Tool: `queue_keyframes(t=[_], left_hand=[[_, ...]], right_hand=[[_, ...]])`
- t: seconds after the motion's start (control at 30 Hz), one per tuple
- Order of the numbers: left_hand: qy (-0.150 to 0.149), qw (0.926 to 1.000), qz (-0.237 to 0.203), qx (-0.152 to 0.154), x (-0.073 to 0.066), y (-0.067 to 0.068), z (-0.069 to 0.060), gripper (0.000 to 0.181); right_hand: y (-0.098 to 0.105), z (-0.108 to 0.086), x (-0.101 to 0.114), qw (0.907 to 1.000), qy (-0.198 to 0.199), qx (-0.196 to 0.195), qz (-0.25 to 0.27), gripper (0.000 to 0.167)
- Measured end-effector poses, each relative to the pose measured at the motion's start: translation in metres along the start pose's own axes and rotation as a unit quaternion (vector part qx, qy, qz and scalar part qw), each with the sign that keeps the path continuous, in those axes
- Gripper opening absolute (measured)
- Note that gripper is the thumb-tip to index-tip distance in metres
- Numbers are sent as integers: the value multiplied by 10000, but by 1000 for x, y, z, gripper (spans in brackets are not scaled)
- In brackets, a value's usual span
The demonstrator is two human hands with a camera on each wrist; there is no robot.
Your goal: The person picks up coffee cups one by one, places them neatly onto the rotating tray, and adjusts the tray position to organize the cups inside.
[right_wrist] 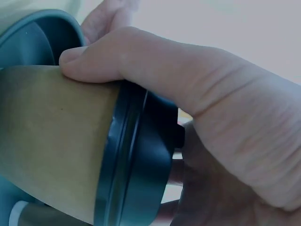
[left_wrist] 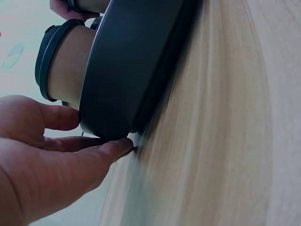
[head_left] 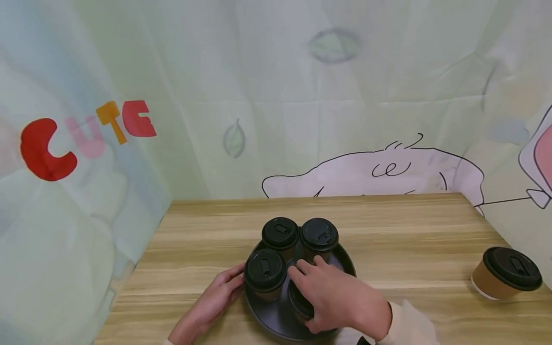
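Observation:
A round dark tray (head_left: 276, 322) carries upright brown paper cups with black lids: one at back left (head_left: 280, 235), one at back right (head_left: 319, 235) and one at front left (head_left: 265, 272). At the front right, my right hand (head_left: 340, 299) grips a fourth lidded cup (right_wrist: 56, 136) from above, thumb along its brown side in the right wrist view; the hand partly hides it in the head view. My left hand (head_left: 215, 299) holds the tray's left edge, its thumb by the rim and fingertips against the outer wall (left_wrist: 127, 70).
Another brown cup with a black lid (head_left: 504, 274) stands apart near the right edge of the wood-grain table (head_left: 207, 225). Behind the table and at its sides hangs a pale printed cloth (head_left: 194, 72) with coloured letters at left.

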State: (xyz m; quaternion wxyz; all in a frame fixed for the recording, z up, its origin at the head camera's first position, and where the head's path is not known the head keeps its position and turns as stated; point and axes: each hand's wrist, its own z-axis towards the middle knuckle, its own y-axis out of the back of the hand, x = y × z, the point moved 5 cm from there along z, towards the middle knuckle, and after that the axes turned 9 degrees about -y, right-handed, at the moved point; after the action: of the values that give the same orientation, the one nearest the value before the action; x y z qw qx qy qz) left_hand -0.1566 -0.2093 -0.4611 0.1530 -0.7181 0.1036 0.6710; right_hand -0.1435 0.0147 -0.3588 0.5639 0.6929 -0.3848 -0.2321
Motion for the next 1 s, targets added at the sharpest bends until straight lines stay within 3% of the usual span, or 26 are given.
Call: queue_keyframes(t=[1.0], left_hand=[[-155,9998,57,-60,-1,-2,-2,56]], right_hand=[[-14,6,15,9990,-253,-330,152,86]])
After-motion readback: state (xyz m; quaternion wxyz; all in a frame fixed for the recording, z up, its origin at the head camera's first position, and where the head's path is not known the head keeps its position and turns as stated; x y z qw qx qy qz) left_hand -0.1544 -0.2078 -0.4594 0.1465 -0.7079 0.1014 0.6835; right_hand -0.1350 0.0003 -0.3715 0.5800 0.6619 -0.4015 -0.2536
